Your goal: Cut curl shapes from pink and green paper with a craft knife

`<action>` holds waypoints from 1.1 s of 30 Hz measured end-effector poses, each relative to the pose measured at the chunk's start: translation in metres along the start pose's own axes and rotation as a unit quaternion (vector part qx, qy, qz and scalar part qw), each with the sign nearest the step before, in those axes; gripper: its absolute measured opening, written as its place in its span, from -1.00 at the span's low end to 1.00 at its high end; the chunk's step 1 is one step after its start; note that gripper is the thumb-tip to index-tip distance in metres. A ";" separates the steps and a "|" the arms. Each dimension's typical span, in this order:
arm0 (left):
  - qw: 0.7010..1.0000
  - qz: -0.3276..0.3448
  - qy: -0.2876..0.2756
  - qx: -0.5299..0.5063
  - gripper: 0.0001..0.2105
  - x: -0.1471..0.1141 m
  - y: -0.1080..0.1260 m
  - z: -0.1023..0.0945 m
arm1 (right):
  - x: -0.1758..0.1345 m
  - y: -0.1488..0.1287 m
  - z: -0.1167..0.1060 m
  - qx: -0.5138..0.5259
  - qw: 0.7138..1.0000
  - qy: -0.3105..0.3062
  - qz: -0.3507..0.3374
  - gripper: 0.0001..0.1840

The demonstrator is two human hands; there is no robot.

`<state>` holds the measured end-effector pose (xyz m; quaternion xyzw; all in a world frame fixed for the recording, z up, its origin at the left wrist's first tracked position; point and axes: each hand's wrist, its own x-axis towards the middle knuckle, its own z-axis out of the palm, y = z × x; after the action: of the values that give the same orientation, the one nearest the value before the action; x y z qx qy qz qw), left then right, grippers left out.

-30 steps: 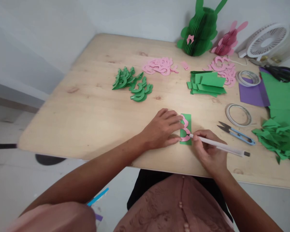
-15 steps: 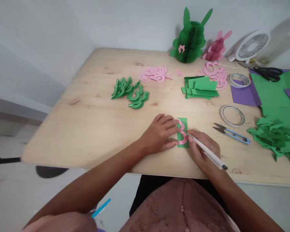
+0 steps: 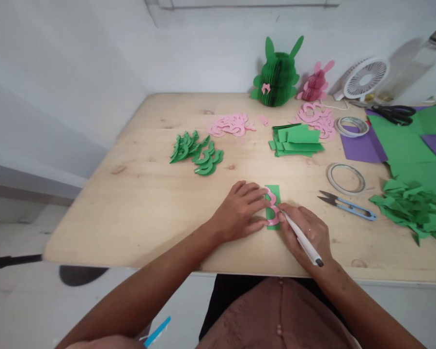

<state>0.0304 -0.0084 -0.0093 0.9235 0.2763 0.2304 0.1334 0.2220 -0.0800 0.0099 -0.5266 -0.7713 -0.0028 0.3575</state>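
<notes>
A small green paper rectangle (image 3: pixel 273 189) lies on the table with a pink curved paper cutout (image 3: pixel 275 216) on top of it. My left hand (image 3: pixel 241 209) rests from the left with fingers spread flat, the fingertips pressing on the cutout's left edge and partly covering it. A white pen (image 3: pixel 301 236) with a dark end is gripped in my right hand (image 3: pixel 308 232). The pen's tip is at the cutout's right edge, near its middle notch. I cannot make out any drawn line there.
Green cutouts (image 3: pixel 207 157), pink cutouts (image 3: pixel 230 125) and stacked green strips (image 3: pixel 298 140) lie farther back. Rightward are blue snips (image 3: pixel 352 208), a tape roll (image 3: pixel 330 179) and green scraps (image 3: pixel 414 208). Behind stand a green paper rabbit (image 3: pixel 276 80), a pink one (image 3: pixel 315 87) and a fan (image 3: pixel 366 77).
The view has tilted up, so the table sits lower in the picture. The pen tip has shifted slightly along the cutout's right edge and the pen slants more steeply. My left hand keeps its place.
</notes>
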 end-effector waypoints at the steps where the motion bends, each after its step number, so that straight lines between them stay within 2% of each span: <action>1: 1.000 0.000 0.001 0.001 -0.68 0.000 0.000 0.000 | 0.000 0.000 0.000 -0.001 1.000 -0.002 0.001 -0.84; 5: 1.000 0.000 -0.001 0.001 -0.67 0.000 -0.001 0.000 | -0.003 0.002 0.001 0.016 1.000 -0.007 0.021 -0.82; 10: 1.000 -0.003 -0.006 -0.003 -0.67 0.000 0.000 0.000 | 0.000 0.005 -0.004 0.126 0.984 -0.027 0.122 -0.78; 12: 1.000 -0.004 -0.009 -0.003 -0.67 0.000 0.001 -0.001 | 0.003 0.007 -0.006 0.141 0.979 -0.054 0.137 -0.76; 18: 1.000 -0.007 -0.008 0.004 -0.66 0.000 0.001 -0.001 | 0.009 0.012 -0.004 0.051 0.992 -0.108 0.051 -0.66; 23: 1.000 -0.002 -0.007 0.006 -0.62 -0.001 0.000 0.000 | 0.006 0.016 0.001 -0.022 0.990 -0.140 -0.004 -0.62; 29: 1.000 0.000 -0.005 0.005 -0.61 -0.001 0.000 0.001 | 0.001 0.017 0.004 -0.068 0.988 -0.123 -0.063 -0.64; 33: 1.000 -0.002 -0.012 0.003 -0.62 -0.001 -0.001 0.001 | 0.002 0.016 0.005 -0.073 0.989 -0.108 -0.072 -0.61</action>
<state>0.0300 -0.0084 -0.0109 0.9261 0.2775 0.2177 0.1341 0.2323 -0.0696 0.0014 -0.4919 -0.8388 -0.0279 0.2317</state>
